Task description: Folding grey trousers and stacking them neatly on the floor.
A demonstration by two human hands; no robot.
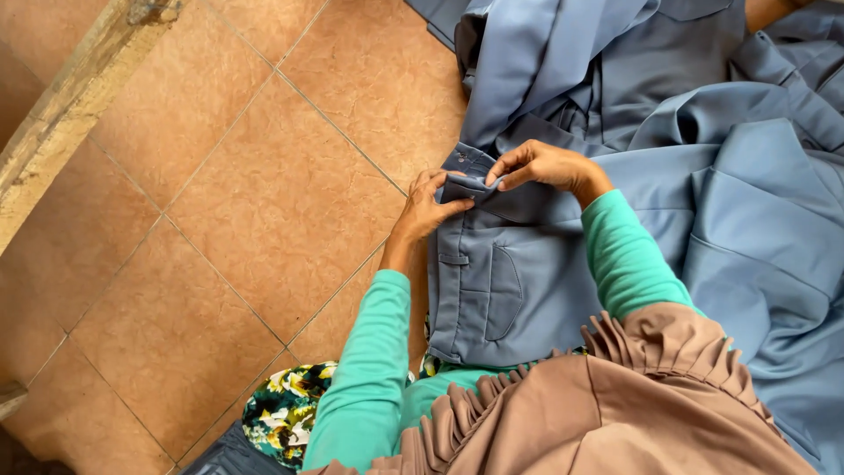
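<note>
Grey-blue trousers [519, 281], teal sleeves [369, 369] — brown pleated cloth [651, 396], floral fabric [286, 409], terracotta tiles [220, 220].

Soft even daylight, faint shadows, sharp focus.

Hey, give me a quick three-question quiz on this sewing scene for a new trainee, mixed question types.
1. True or false: both hands pinch the waistband of the blue-grey fabric trousers.
2. Which hand lies nearer the terracotta tiled floor: the left hand or the right hand?
3. Fill in: the person's sleeves are ____ in colour.

Key
1. True: each hand has its grip shut on the waistband edge.
2. The left hand.
3. Green.
</note>
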